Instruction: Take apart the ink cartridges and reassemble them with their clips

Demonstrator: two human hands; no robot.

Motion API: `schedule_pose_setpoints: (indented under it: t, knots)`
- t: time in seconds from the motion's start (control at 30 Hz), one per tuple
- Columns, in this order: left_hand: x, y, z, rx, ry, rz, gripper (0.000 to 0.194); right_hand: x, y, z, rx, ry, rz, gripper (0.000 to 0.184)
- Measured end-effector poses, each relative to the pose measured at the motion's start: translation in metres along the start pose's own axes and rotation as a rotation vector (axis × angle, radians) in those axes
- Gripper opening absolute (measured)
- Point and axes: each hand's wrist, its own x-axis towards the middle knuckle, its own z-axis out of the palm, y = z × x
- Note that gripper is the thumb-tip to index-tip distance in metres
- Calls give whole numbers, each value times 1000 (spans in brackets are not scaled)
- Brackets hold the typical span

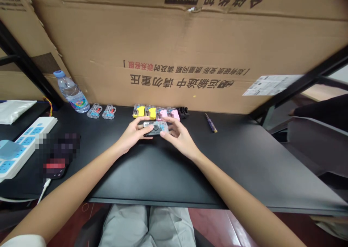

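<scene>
A small clear-and-black plastic device with a round black part in its middle is held up just over the black table. My left hand grips its left end, thumb on the face and fingers behind. At the right end, my right hand pinches it between thumb and fingers. Just behind the hands stands a row of clear casings: two with yellow parts and two with pink parts. Several black plastic pieces lie at the row's right end.
Two clear pieces with red parts sit left of the row, by a water bottle. A screwdriver lies to the right. On the left are a power strip, a blurred phone and a white packet. Cardboard walls the back.
</scene>
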Motion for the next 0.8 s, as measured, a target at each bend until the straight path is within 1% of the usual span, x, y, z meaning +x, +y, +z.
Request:
schedule_pose_setpoints:
  t: [0.07, 0.13, 0.3, 0.43, 0.5, 0.63, 0.73, 0.8]
  knots:
    - [0, 2, -2, 18, 6, -1, 52, -1, 1, -2, -59, -77, -46, 56]
    - [0, 3, -4, 31, 14, -9, 51, -1, 3, -2, -111, -91, -77, 57]
    - [4, 3, -9, 16, -2, -52, 44, 0, 10, -4, -247, -49, -119, 66]
    - [6, 4, -11, -65, 32, -79, 36, 3, 14, -8, -361, 17, -164, 61]
    - [7, 5, -12, -117, 36, -88, 30, 5, 16, -10, -393, 59, -144, 59]
    - [8, 5, -13, -173, -28, -89, 23, 8, 18, -11, -398, 129, -83, 62]
    - [9, 2, -13, -177, -38, -91, 25, 8, 18, -9, -390, 121, -88, 61]
    - [9, -1, -12, -160, -23, -97, 29, 7, 15, -7, -386, 99, -104, 59]
